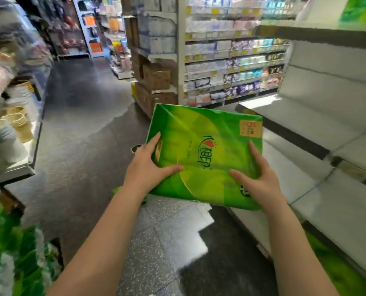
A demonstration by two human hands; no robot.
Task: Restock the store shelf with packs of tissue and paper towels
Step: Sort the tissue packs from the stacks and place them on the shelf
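both hands, left hand [148,165] and right hand [258,180], gripped a glossy green plastic tissue pack [203,154] (tilted) beside white metal store shelf [318,116].

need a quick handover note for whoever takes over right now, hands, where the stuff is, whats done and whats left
Left hand: grips the left edge of the green pack, thumb on top.
Right hand: grips its right side.
The pack is held in the air over the aisle floor, tilted, beside the white shelf on the right.
Done: one pack picked up.
Left: set it on the shelf, whose visible tiers look bare. More green packs seem to lie at lower left, blurred.
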